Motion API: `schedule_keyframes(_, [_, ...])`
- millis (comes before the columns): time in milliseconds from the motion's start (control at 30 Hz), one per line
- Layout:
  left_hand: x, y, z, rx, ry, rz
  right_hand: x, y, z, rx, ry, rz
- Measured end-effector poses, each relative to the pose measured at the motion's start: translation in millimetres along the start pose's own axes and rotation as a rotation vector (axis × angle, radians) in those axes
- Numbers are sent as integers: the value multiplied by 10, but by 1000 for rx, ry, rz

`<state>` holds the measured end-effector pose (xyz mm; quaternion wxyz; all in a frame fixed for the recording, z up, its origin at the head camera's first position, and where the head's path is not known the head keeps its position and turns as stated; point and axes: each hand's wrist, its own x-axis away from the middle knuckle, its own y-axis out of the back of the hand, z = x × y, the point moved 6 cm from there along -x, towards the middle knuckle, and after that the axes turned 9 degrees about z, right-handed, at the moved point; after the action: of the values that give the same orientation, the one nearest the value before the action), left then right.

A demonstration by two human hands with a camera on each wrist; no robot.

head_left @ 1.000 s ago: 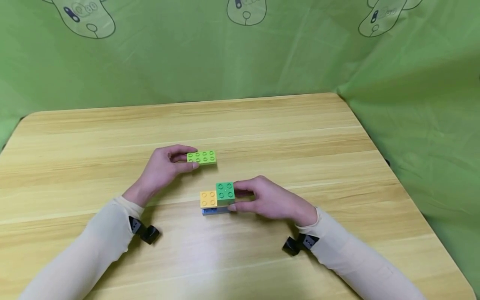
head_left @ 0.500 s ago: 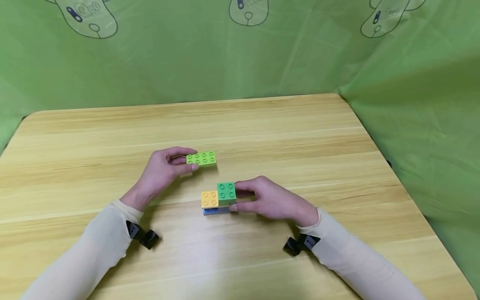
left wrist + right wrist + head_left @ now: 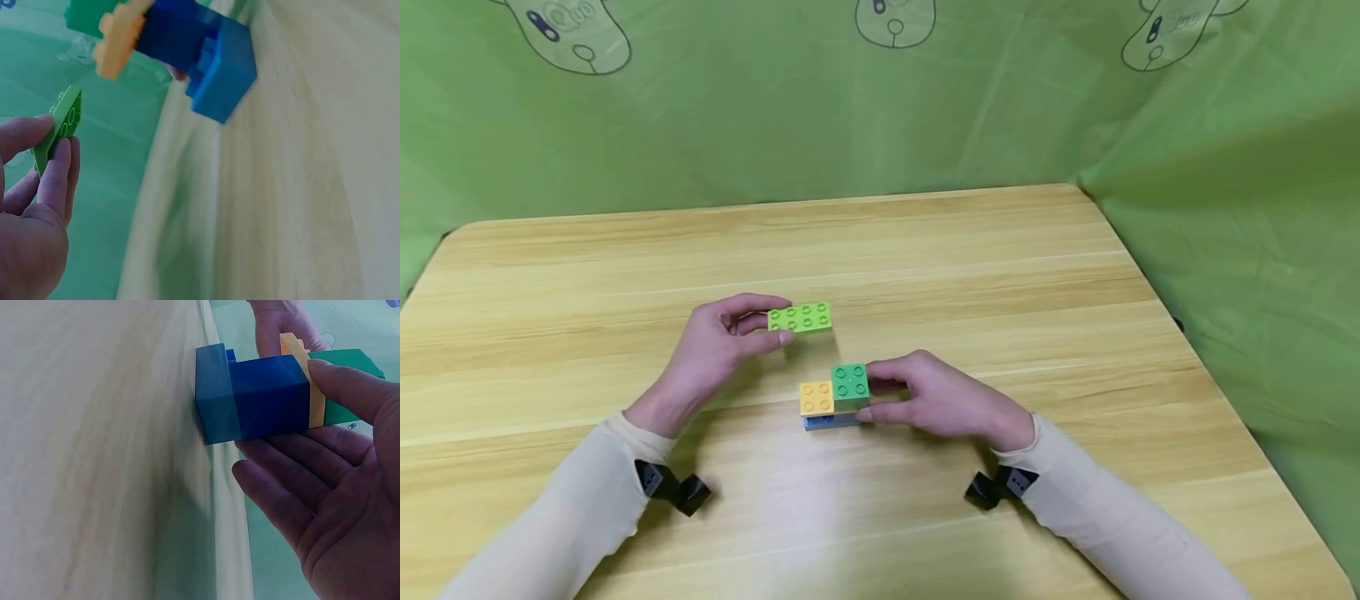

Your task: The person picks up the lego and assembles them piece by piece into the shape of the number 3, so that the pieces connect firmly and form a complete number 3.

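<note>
My left hand pinches the left end of a thin light green toy brick between thumb and fingers, studs up; its hollow underside shows in the left wrist view. A shadow falls below it, and it is off the table. Nearer to me, my right hand grips a stack of bricks from the right. On top is a green brick, sitting on one half of a thin orange-yellow brick. Under these come a dark blue brick and a lighter blue brick at the bottom. The two held pieces are apart.
Both hands are over a light wood table. A green curtain with printed cartoon heads hangs behind it and along the right side. Each sleeved wrist carries a small black camera.
My left hand has shifted slightly left and toward me, with the light green brick tilting a little and coming slightly nearer. My right hand and the stack stay nearly still.
</note>
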<state>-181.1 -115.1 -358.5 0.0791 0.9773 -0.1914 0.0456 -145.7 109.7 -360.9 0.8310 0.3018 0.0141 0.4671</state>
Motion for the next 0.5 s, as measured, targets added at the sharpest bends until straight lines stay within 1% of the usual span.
schedule_keyframes(133, [102, -21, -106, 19, -23, -1, -7, -2, 7, -7, 11, 1])
schedule_keyframes(300, [177, -49, -210, 49, -55, -5, 0, 4, 14, -18, 7, -3])
schedule_keyframes(500, [253, -71, -272, 44, -53, -20, -2, -5, 10, -25, 9, -2])
